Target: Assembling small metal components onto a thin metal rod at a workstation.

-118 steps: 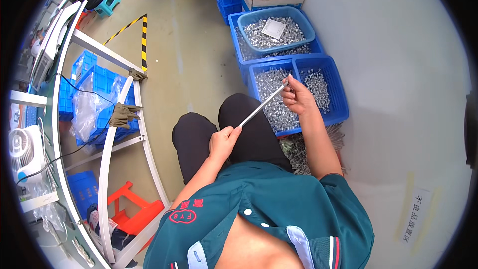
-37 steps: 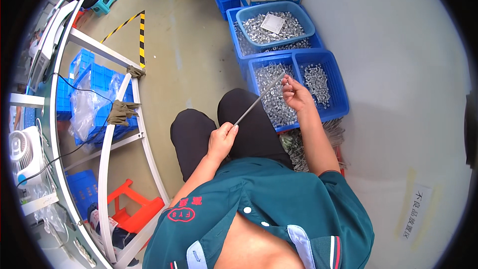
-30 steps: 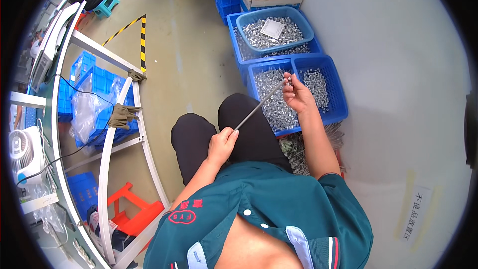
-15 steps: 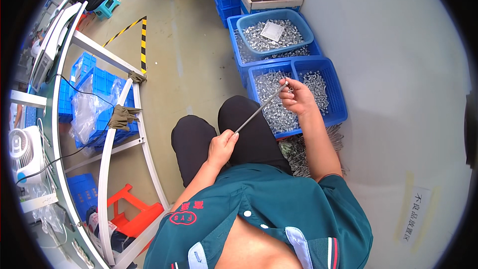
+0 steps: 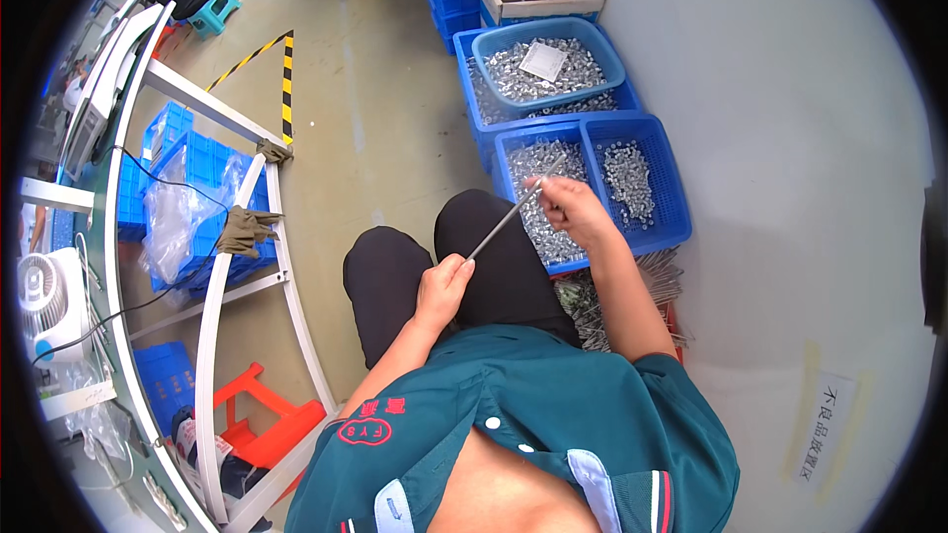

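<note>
My left hand (image 5: 441, 291) is closed round the lower end of a thin grey metal rod (image 5: 496, 234), above my thighs. The rod slants up and to the right, its far end over a divided blue basket (image 5: 671, 229). Partway up the rod, my right hand (image 5: 577, 209) pinches a small shiny metal nut (image 5: 539, 184) against it; the fingertips partly hide the nut. Small metal nuts (image 5: 549, 227) fill the basket's left compartment, and a smaller heap of nuts (image 5: 626, 178) lies in the right one.
Behind stands a light blue basin (image 5: 614, 74) of metal pieces with a white card on top. Metal rods (image 5: 660, 276) lie beneath my right forearm. A white-framed bench (image 5: 212, 336) and a red stool (image 5: 259, 434) are at left. A wall rises at right.
My right hand has moved down the rod, toward my left hand. The rod's far end now shows beyond the right fingers. My left hand keeps its hold.
</note>
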The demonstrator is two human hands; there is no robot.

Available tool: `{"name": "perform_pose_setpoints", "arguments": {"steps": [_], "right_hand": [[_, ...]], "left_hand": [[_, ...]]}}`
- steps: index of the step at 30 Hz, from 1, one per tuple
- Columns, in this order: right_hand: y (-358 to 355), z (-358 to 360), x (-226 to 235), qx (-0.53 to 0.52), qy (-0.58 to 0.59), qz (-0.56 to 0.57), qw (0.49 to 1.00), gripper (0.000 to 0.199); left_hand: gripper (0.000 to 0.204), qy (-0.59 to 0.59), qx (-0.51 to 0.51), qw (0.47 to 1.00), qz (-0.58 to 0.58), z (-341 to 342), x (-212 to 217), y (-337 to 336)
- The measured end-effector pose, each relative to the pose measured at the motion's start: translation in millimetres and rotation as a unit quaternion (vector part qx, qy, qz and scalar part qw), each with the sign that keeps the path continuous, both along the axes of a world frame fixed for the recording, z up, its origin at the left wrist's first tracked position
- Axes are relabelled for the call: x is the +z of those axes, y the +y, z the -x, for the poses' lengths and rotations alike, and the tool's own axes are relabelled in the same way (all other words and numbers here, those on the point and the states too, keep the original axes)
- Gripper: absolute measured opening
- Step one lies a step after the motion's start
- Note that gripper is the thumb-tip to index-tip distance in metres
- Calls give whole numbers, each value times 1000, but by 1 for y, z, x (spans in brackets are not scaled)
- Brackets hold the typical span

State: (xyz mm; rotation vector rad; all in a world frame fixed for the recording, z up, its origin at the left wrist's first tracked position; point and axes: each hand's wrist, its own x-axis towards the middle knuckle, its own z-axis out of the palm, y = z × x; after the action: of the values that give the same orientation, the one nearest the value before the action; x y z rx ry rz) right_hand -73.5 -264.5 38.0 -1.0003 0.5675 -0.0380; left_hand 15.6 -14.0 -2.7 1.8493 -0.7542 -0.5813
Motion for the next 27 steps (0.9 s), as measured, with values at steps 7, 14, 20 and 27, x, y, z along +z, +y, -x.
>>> {"name": "perform_pose_setpoints", "arguments": {"steps": [7, 14, 20, 27], "right_hand": [[-15, 10, -16, -132, 11, -80, 988, 24], [-42, 13, -26, -183, -95, -226, 952, 22], [-47, 6, -21, -215, -156, -317, 910, 23], [-40, -4, -7, -163, -152, -325, 919, 23]], "left_hand": [[29, 3, 6, 1000, -19, -3, -2, -2], [29, 4, 5, 1000, -25, -1, -2, 1], [24, 3, 0, 1000, -26, 0, -1, 2], [24, -32, -3, 999, -17, 0, 1, 1]]}}
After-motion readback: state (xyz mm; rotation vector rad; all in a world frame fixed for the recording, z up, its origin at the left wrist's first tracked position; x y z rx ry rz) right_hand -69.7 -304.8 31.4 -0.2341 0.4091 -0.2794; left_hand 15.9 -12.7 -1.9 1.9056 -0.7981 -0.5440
